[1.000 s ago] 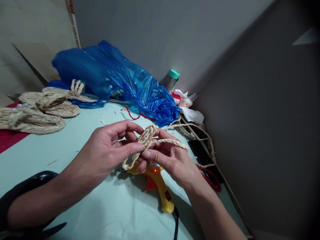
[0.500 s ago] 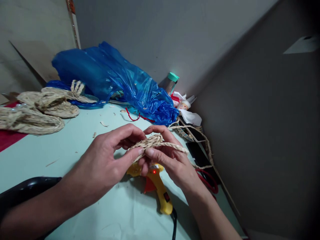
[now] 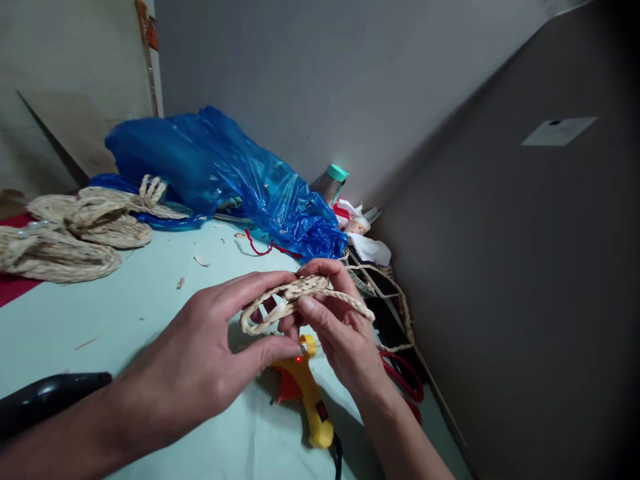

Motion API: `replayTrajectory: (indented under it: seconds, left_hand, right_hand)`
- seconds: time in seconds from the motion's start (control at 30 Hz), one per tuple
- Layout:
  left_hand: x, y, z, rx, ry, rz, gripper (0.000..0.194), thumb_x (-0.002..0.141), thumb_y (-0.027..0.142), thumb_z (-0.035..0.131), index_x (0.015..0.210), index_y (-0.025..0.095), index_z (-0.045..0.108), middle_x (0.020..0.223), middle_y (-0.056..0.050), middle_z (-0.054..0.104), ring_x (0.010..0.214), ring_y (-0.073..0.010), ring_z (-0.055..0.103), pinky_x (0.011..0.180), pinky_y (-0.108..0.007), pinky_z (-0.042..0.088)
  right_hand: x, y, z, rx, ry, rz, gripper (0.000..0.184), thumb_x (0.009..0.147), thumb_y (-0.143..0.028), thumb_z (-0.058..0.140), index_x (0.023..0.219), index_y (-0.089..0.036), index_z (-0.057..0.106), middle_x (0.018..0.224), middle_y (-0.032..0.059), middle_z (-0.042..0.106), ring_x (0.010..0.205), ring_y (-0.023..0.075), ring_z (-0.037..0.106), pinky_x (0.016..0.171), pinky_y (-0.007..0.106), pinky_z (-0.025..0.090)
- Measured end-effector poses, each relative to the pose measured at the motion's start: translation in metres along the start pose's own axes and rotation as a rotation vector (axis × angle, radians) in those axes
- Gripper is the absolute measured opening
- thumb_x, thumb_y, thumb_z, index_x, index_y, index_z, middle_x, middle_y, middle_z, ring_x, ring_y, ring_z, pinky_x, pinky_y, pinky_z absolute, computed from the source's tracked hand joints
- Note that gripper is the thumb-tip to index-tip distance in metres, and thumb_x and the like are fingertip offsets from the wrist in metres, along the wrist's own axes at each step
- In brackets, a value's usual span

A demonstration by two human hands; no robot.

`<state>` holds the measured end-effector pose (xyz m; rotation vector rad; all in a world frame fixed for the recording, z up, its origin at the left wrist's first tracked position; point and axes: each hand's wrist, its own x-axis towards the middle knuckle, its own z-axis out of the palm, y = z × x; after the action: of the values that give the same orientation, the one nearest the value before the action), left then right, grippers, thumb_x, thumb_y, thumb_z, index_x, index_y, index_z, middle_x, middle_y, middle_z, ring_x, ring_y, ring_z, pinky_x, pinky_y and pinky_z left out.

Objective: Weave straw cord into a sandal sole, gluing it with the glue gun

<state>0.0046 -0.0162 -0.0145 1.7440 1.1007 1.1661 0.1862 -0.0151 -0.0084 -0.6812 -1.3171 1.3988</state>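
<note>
A pale braided straw cord (image 3: 305,287), folded into a small loop, is held up over the table. My right hand (image 3: 345,327) pinches it between thumb and fingers, and one end of the braid lies across that hand. My left hand (image 3: 210,340) curves around the loop's left side, thumb lowered away from the braid and index fingertip near its top edge. Its other fingers are partly hidden behind the loop. Beneath both hands is a yellow glue gun (image 3: 315,407) with an orange trigger and a lit red light.
Woven straw slippers (image 3: 65,250) lie at left beside a crumpled blue plastic bag (image 3: 225,167). Behind are a bottle with a green lid (image 3: 336,175) and a red cord (image 3: 260,250). Red-handled scissors (image 3: 405,377) sit at right; a black object (image 3: 55,393) is at lower left.
My left thumb has come off the braid and moved down, and the loop now shows more open. My right hand keeps its pinch. The view has shifted slightly.
</note>
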Motion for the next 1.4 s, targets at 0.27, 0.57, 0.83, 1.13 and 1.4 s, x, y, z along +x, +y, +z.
replayTrajectory:
  seconds: [0.27, 0.57, 0.83, 1.13, 1.4]
  left_hand:
    - [-0.003, 0.002, 0.004, 0.145, 0.138, 0.258, 0.032, 0.091, 0.035, 0.068, 0.121, 0.026, 0.075, 0.120, 0.002, 0.078, 0.107, -0.0143, 0.074, 0.100, -0.010, 0.044]
    - [0.006, 0.015, -0.001, -0.160, 0.193, 0.107, 0.020, 0.079, 0.027, 0.073, 0.090, 0.040, 0.084, 0.089, 0.008, 0.083, 0.078, -0.0162, 0.078, 0.077, -0.013, 0.056]
    - [0.007, 0.012, -0.005, -0.321, 0.029, -0.163, 0.019, 0.079, 0.035, 0.071, 0.092, 0.037, 0.085, 0.070, 0.002, 0.076, 0.061, -0.0162, 0.065, 0.059, -0.018, 0.053]
    - [0.010, 0.003, -0.009, -0.628, -0.174, -0.327, 0.018, 0.085, 0.036, 0.072, 0.100, 0.034, 0.081, 0.090, 0.003, 0.079, 0.082, -0.0160, 0.070, 0.069, -0.016, 0.055]
    - [0.010, 0.006, -0.010, -0.618, -0.203, -0.312, 0.016, 0.080, 0.037, 0.073, 0.092, 0.028, 0.080, 0.081, -0.004, 0.078, 0.076, -0.0252, 0.073, 0.062, -0.026, 0.058]
  right_hand:
    - [-0.001, -0.001, 0.003, -0.080, -0.009, -0.053, 0.019, 0.096, -0.017, 0.066, 0.109, -0.029, 0.060, 0.092, -0.0031, 0.066, 0.062, 0.0073, 0.065, 0.058, 0.020, 0.055]
    - [-0.005, -0.004, 0.003, -0.125, -0.075, -0.067, 0.006, 0.098, -0.018, 0.064, 0.100, -0.024, 0.064, 0.073, -0.0032, 0.068, 0.058, 0.0075, 0.064, 0.057, 0.019, 0.054]
    - [-0.006, 0.000, 0.005, -0.262, -0.012, -0.117, 0.006, 0.095, -0.022, 0.068, 0.100, -0.025, 0.065, 0.079, -0.0028, 0.071, 0.056, 0.0082, 0.065, 0.054, 0.020, 0.055]
    - [-0.008, -0.005, 0.002, -0.251, -0.070, -0.097, 0.006, 0.096, -0.020, 0.066, 0.100, -0.024, 0.065, 0.078, -0.0023, 0.070, 0.062, 0.0102, 0.067, 0.058, 0.022, 0.058]
    - [-0.006, -0.013, -0.002, -0.278, -0.181, 0.058, 0.002, 0.094, -0.021, 0.068, 0.095, -0.023, 0.067, 0.074, -0.0032, 0.066, 0.059, 0.0099, 0.061, 0.055, 0.023, 0.050]
